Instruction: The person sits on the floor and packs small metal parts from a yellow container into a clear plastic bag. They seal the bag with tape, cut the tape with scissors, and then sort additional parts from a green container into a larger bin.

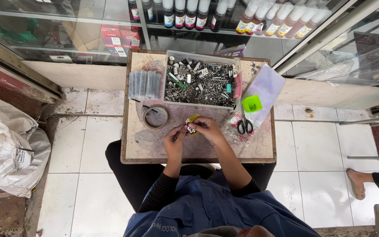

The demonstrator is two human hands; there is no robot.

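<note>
Between both hands, a small yellow-and-metal part (pixel 192 124) is being pinched by the left hand (pixel 175 138) and right hand (pixel 207 128), held close together. It is judged that it could be dropped toward the tape roll (pixel 156 117) just beyond the left hand if either grip is loosened.

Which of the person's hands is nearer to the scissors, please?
The right hand. It is just left of the scissors in the picture, while the left hand sits farther left, beyond the small part both hands hold.
</note>
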